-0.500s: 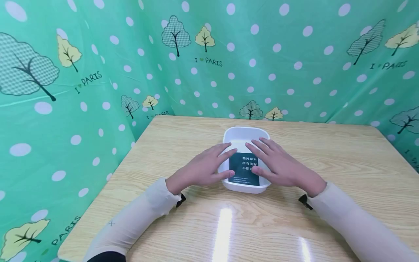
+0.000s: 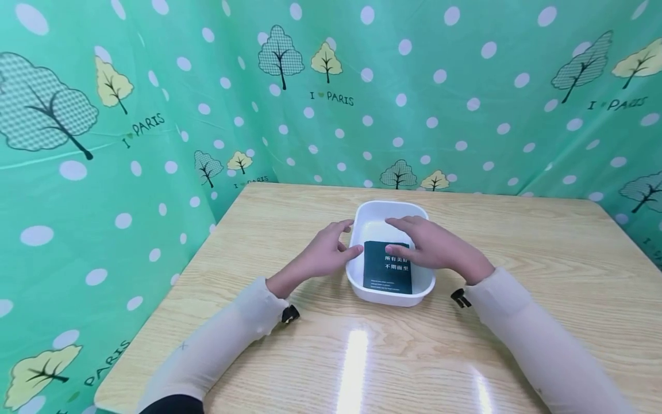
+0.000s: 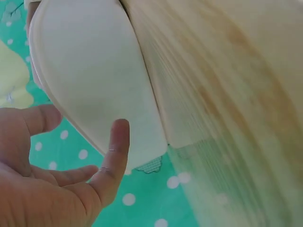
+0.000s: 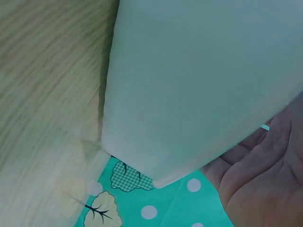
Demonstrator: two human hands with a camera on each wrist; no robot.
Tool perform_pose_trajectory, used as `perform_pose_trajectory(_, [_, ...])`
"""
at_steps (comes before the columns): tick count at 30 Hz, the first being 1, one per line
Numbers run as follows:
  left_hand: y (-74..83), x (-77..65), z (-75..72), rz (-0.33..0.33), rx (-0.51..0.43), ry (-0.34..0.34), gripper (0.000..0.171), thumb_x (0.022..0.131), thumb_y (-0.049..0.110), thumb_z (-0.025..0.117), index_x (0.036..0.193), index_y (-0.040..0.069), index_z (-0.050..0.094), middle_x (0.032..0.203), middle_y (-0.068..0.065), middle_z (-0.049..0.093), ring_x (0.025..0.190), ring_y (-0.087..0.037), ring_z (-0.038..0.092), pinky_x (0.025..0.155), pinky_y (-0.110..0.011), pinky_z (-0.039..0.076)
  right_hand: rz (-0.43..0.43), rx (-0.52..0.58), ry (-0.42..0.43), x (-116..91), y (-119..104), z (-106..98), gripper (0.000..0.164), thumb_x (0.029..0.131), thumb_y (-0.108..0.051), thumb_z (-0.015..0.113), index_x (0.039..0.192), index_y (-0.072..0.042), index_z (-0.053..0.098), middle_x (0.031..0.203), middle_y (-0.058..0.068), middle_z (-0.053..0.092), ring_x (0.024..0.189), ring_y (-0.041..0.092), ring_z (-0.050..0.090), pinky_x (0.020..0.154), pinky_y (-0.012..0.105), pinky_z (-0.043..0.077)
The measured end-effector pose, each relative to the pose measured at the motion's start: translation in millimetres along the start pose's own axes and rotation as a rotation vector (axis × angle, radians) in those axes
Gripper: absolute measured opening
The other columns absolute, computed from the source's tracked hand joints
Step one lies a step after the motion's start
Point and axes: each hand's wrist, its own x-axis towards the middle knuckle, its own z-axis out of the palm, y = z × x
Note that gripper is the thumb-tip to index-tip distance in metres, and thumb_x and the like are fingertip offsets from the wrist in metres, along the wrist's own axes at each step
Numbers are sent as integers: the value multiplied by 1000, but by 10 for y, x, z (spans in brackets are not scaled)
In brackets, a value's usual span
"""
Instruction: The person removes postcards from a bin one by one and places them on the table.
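Note:
A white rectangular plastic bin (image 2: 391, 299) stands on the table, and a dark green flat piece (image 2: 385, 277) with white printed characters lies in its near part. Beside the bin's left rim is my left hand (image 2: 323, 253), its fingers spread and loosely bent. In the left wrist view one finger of the left hand (image 3: 52, 187) stands in front of the bin's outer wall (image 3: 90, 71). Over the bin's right side hangs my right hand (image 2: 434, 244), thumb above the green piece, which it partly covers. In the right wrist view the bin's wall (image 4: 199, 80) hides most of its fingers.
The wooden table (image 2: 279, 351) has a light reflection near its front. A green curtain (image 2: 362, 138) with white dots and printed trees hangs behind and to the left of it. A small black strap piece (image 2: 291, 313) shows at the left sleeve cuff.
My left hand has drawn back left from over the bin to beside its rim. My right hand has moved slightly up and left, uncovering more of the green piece's lower print.

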Motion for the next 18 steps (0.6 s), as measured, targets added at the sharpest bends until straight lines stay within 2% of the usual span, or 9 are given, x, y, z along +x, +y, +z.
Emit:
perform_pose_trajectory(8, [-3, 202, -8, -159, -165, 1, 68, 96, 35, 63, 150, 7, 31, 130, -9, 50, 65, -19, 68, 62, -28, 58, 21, 12, -49, 109, 99, 70, 63, 95, -46, 61, 138, -1, 51, 134, 20, 54, 126, 37, 46, 103, 54, 39])
perform_pose_trajectory(12, [-12, 284, -3, -227, -224, -30, 67, 96, 33, 63, 150, 8, 32, 128, -10, 50, 67, -22, 68, 61, -32, 59, 27, 13, -69, 130, 132, 122, 62, 94, -46, 63, 137, -2, 53, 132, 19, 56, 124, 36, 49, 101, 53, 41])
perform_pose_trajectory(18, [-122, 417, -13, -245, -320, -66, 61, 96, 23, 65, 146, 2, 36, 116, -14, 53, 75, -25, 68, 62, -36, 60, 6, -32, -71, 132, 140, 157, 71, 87, -57, 66, 135, -5, 57, 125, 14, 61, 112, 28, 58, 95, 48, 47])
